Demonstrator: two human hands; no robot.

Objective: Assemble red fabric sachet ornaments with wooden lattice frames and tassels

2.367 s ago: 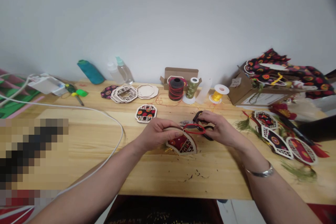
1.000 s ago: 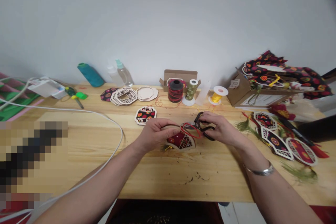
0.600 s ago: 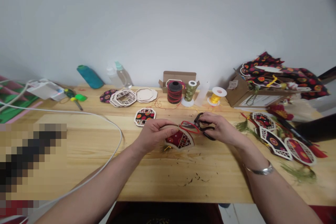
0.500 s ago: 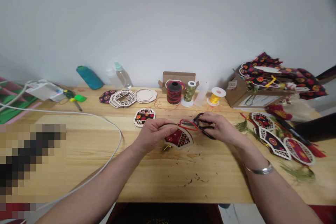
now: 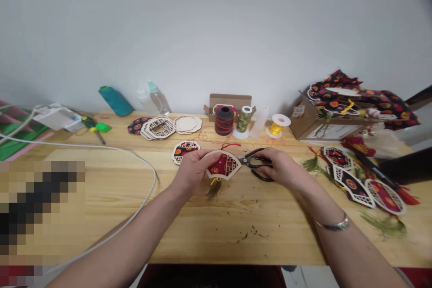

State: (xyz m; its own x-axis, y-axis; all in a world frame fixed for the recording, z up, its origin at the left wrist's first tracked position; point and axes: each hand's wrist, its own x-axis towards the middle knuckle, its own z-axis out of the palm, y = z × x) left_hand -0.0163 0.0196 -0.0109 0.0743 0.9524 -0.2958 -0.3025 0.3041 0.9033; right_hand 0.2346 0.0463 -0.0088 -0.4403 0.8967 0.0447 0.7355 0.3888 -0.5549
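Observation:
My left hand point(image 5: 194, 172) pinches the left end of a fan-shaped ornament point(image 5: 222, 166) with a pale wooden rim and dark red patterned fabric. A red cord point(image 5: 231, 146) lies at its top edge, and a dark green tassel point(image 5: 213, 189) hangs from the bottom. Close to the ornament's right side, my right hand point(image 5: 278, 166) grips black-handled scissors point(image 5: 251, 161), their blades pointing left, the tips partly hidden behind the ornament. Behind my left fingers rests an octagonal ornament point(image 5: 185, 149) with a lattice edge.
Thread spools point(image 5: 224, 121), a yellow spool point(image 5: 276, 129) and wooden frames point(image 5: 158, 128) line the back of the table point(image 5: 189, 234). Finished-looking ornaments point(image 5: 353, 186) and a full cardboard box point(image 5: 303, 119) stand right. A white cable point(image 5: 151, 166) curves on the left.
The ornament in my left hand has turned flatter toward the camera and risen slightly. The scissors have moved off the red cord loop, which now lies above the ornament.

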